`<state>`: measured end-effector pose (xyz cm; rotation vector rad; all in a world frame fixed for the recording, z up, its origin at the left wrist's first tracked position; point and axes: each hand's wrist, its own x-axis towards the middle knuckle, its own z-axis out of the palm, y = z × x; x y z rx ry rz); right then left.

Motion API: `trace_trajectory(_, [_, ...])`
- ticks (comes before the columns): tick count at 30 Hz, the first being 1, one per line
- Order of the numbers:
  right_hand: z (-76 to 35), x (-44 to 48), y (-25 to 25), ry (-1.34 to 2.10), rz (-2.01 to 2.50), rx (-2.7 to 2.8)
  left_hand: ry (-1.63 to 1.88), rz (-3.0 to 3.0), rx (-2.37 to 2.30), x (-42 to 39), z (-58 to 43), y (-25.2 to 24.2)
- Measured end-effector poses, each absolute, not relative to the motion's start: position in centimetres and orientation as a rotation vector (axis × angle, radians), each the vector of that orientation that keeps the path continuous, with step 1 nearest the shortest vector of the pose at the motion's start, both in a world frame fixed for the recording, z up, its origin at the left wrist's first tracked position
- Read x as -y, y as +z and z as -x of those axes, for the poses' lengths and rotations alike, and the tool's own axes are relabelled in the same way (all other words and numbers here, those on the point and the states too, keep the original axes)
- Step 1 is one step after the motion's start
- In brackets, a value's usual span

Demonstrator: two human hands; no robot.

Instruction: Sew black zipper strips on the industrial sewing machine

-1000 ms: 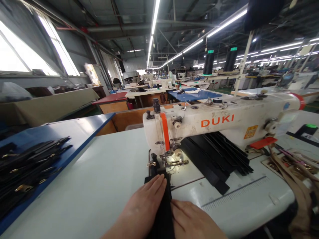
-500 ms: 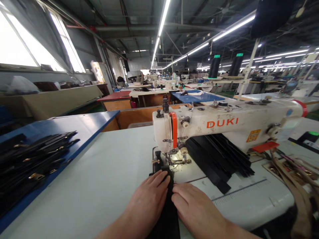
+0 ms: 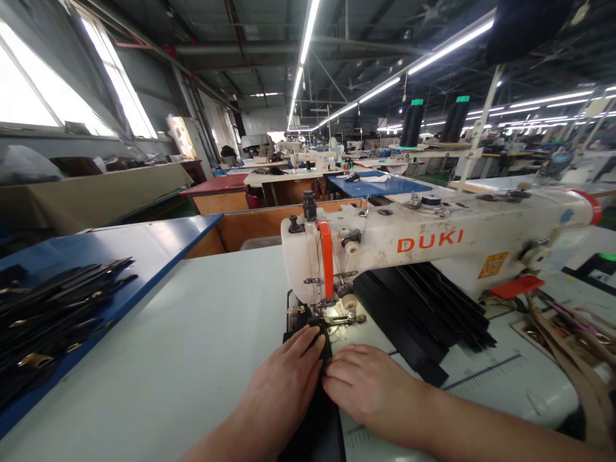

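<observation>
A long black strip of fabric or leather (image 3: pixel 312 423) lies lengthwise on the pale table, its far end at the needle area of a white sewing machine (image 3: pixel 428 234). My left hand (image 3: pixel 286 372) rests on the strip with its fingers stretched out flat, just in front of the presser foot. My right hand (image 3: pixel 366 388) sits at the strip's right edge with fingers bent and pressed against it; its thumb is hidden. A small gold metal fitting (image 3: pixel 296 310) shows beyond my left fingertips, beside the machine head.
Several black strips (image 3: pixel 423 314) are piled under the machine arm. More black pieces with gold fittings (image 3: pixel 58 308) lie on a blue table (image 3: pixel 168 234) at left. Tan straps (image 3: pixel 572 346) hang at right. Black thread cones (image 3: pixel 412 125) stand behind the machine.
The view has shifted a little. The black strip and gold fitting sit slightly farther in at the machine head. Both hands have moved slightly forward with the strip.
</observation>
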<state>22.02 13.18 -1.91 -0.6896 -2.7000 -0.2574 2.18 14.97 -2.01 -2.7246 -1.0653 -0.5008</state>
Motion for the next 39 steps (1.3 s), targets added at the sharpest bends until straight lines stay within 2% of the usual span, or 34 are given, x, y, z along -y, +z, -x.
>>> trace_trajectory(26, [-22.0, -14.4, -1.2, -0.178, 0.784, 2.719, -0.476, 2.678, 1.022, -16.4, -2.4, -1.9])
trace_trajectory(31, [-22.6, -12.9, -1.4, -0.142, 0.812, 2.645, -0.47, 2.655, 1.0, -13.1, -2.3, -1.3])
trace_trajectory(39, [-24.5, -7.4, -2.2, 0.161, 0.903, 2.447, -0.582, 2.609, 0.543, -7.0, -0.9, -1.2])
